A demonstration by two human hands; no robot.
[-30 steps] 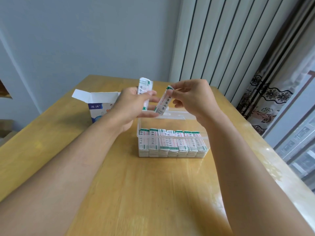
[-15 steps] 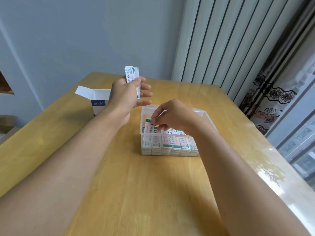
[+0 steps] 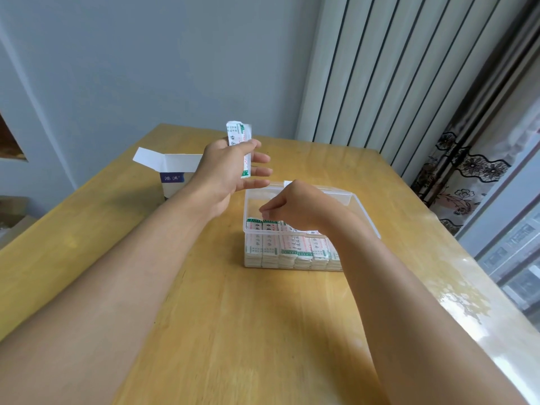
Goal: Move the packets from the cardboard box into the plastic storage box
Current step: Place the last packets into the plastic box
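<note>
Holding a small bundle of packets [image 3: 239,147] upright, the left hand [image 3: 225,173] hovered above the table [image 3: 204,331], between the cardboard box [image 3: 172,173] and the plastic storage box [image 3: 355,210]; its thumb pinched the bundle while the other fingers spread loosely out toward the right. The bundle's long axis ran near vertical, its top end standing clear above the hand. How many packets made it up could not be told. The right hand [image 3: 295,207] sat lower and to the right, inside the plastic storage box, fingers curled down onto the row of packets [image 3: 287,247] at the near wall; whether it pinched 1 of them or only pressed on them was hidden by its own knuckles. That row showed about 6 stacks standing side by side along the near wall, with the far half of the box looking bare. Judged from this, the coming move turned on the bundle lying up and to the left of the storage box, with the left hand carrying it and the right hand already at the drop point. Counted: 2 hands, 1 cardboard box with its flap open, 1 storage box.
</note>
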